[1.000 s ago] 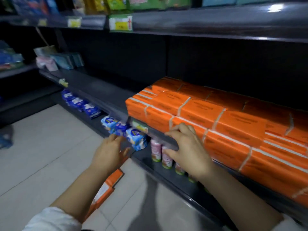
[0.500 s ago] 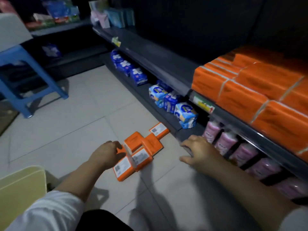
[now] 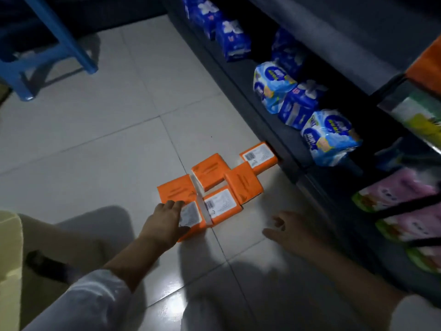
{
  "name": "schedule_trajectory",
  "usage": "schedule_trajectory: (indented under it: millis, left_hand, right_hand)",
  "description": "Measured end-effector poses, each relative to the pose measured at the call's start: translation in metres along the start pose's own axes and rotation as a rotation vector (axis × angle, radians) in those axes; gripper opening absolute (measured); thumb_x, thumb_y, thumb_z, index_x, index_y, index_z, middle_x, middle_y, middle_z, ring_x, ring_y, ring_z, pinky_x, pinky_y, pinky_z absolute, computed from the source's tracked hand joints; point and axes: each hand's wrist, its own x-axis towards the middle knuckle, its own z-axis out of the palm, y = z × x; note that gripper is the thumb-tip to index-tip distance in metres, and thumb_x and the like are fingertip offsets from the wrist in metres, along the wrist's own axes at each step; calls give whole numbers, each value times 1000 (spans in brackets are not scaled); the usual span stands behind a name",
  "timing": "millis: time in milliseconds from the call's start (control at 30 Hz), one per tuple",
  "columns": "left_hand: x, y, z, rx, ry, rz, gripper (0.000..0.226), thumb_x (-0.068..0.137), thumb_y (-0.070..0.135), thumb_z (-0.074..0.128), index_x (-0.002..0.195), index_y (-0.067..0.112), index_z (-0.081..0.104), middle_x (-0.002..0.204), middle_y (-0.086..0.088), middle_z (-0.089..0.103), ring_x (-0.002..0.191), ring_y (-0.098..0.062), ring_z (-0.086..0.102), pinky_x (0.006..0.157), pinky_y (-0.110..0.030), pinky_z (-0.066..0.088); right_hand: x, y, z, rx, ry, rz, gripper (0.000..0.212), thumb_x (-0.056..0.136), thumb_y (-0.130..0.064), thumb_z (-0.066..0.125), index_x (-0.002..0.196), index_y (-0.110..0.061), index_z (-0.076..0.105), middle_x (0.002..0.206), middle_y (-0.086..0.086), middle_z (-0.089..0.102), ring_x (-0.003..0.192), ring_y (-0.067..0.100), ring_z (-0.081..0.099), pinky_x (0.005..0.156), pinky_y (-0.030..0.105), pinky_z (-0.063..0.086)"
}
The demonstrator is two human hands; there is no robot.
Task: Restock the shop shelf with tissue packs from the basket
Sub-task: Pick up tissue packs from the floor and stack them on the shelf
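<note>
Several orange tissue packs lie in a loose cluster on the tiled floor (image 3: 107, 144), close to the foot of the dark shelf unit (image 3: 262, 120). My left hand (image 3: 164, 220) holds the nearest orange tissue pack (image 3: 194, 217), with fingers over its top and thumb at its near side. Other packs lie just beyond: one (image 3: 175, 191) by my fingertips, one (image 3: 210, 170) in the middle, one (image 3: 259, 157) against the shelf base. My right hand (image 3: 291, 230) hovers low to the right of the cluster, fingers spread, holding nothing. Stacked orange packs (image 3: 427, 65) show on the upper shelf at the right edge.
Blue and white wrapped packs (image 3: 329, 137) and pink packs (image 3: 401, 206) fill the bottom shelf. A blue stool (image 3: 59, 37) stands at the far left. A pale yellow container (image 3: 9, 259), perhaps the basket, sits at the left edge beside my knee.
My view swung down from the shelf to the floor. Both hands dropped from the shelf edge; the left hand now grips the nearest floor pack, the right hand has opened beside the cluster.
</note>
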Motion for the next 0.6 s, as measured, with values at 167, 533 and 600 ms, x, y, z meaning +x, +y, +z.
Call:
schedule_trajectory:
  millis: [167, 533, 600]
  left_hand:
    - [38, -5, 19, -44, -38, -3, 77, 82, 34, 69, 144, 17, 26, 146, -6, 36, 130, -27, 34, 107, -36, 34]
    - [69, -10, 52, 8, -10, 69, 81, 82, 37, 67, 146, 24, 19, 146, 0, 38, 131, -22, 35, 106, -34, 33]
    - [70, -8, 53, 32, 2, 73, 80, 82, 36, 67, 146, 23, 21, 143, 1, 40, 128, -21, 37, 104, -33, 34]
  right_hand:
    - [61, 8, 38, 356, -105, 190, 50, 83, -33, 67, 128, -13, 56, 123, 4, 59, 107, 18, 57, 82, 26, 44]
    - [117, -9, 101, 896, -252, 383, 5, 91, -27, 58, 96, -26, 58, 87, -4, 51, 80, 17, 41, 81, 29, 41]
    - [117, -12, 106, 925, -213, 363, 4, 90, -24, 58, 93, -27, 59, 83, -5, 55, 79, 19, 41, 84, 32, 42]
